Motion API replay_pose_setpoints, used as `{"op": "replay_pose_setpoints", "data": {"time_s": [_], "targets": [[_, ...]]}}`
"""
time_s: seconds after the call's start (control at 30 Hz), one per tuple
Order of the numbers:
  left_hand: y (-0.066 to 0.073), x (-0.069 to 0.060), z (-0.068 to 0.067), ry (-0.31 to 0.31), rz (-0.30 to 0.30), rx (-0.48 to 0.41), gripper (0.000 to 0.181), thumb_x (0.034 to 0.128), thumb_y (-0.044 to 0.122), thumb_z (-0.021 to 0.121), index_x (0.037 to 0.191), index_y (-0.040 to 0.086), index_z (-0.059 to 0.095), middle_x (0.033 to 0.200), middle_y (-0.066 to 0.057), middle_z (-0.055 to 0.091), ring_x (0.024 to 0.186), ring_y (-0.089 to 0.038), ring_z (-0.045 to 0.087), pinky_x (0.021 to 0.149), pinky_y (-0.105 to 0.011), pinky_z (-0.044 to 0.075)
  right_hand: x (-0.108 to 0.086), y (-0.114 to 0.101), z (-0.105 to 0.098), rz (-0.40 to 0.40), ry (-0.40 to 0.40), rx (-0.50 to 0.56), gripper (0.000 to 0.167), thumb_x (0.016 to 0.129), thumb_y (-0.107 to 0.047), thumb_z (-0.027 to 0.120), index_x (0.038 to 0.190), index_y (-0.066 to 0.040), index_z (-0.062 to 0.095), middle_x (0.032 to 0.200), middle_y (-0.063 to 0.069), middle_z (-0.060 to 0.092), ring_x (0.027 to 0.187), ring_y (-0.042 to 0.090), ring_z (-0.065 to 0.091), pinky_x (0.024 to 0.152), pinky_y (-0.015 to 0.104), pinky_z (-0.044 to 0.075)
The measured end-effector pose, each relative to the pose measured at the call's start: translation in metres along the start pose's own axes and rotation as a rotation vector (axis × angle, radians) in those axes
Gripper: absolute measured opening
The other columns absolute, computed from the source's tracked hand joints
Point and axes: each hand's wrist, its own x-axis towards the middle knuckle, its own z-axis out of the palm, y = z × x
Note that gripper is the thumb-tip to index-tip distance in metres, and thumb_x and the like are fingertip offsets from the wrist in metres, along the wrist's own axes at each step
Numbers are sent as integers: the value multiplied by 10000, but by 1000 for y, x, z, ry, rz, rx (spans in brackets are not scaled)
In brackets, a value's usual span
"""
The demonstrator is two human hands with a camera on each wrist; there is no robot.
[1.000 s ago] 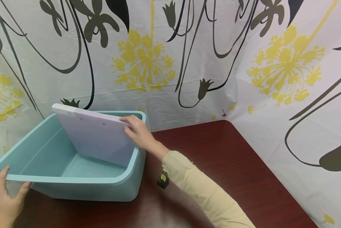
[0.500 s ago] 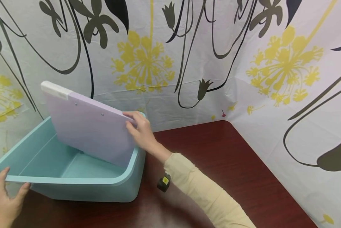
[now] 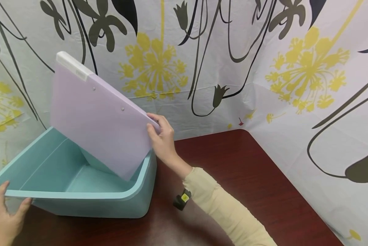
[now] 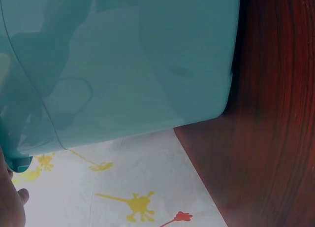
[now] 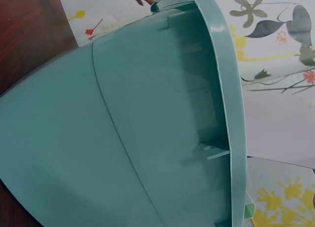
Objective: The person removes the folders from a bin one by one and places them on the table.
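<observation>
A lilac file folder (image 3: 101, 116) with a white spine label and two small rivets stands tilted over a light blue plastic tub (image 3: 95, 206). Its lower corner is inside the tub and its label end points up and left. My right hand (image 3: 165, 140) pinches the folder's right end, thumb on the near face, above the tub's right rim. My left hand (image 3: 4, 217) holds the tub's front left corner, fingers over the rim and thumb outside. In the left wrist view, part of that hand (image 4: 11, 202) shows at the edge. The right wrist view shows the tub's outer wall (image 5: 123, 113) and a lilac surface (image 5: 280, 123).
The tub stands on a dark red-brown table (image 3: 221, 164). A white sheet (image 3: 233, 75) printed with yellow and dark flowers hangs behind and to the right. A black strap with a yellow-marked device (image 3: 182, 200) is on the right wrist.
The folder has risen from inside the tub and tilted steeply, its label end going up. My right hand has moved slightly right with it. The left hand and tub have stayed put.
</observation>
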Motion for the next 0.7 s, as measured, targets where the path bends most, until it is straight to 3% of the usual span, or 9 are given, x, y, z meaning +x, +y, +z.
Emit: {"op": "replay_pose_setpoints", "data": {"time_s": [0.27,0.5,0.7], "targets": [[0,-2,2,17,-38,-56,1000,699,761,490,1264,-62,422,1396,-315,248,1342,-346,176,1094,-403,91,-3,-8,-8,70,75,15,268,846,54,550,1112,56,582,1075,181,598,975,230,568,796,286,474],[6,-1,2,26,-42,-60,1017,699,769,478,1246,-86,423,1388,-327,249,1339,-353,175,1094,-409,87,-1,-33,-15,130,147,55,258,833,93,524,1087,115,564,1064,234,591,905,256,577,738,301,496],[6,-1,2,30,-35,-52,1025,695,775,474,1234,-96,428,1381,-332,258,1336,-365,179,1093,-414,90,-4,-14,-19,132,218,96,260,843,51,536,1098,67,581,1068,180,611,885,184,586,715,301,501]]}}
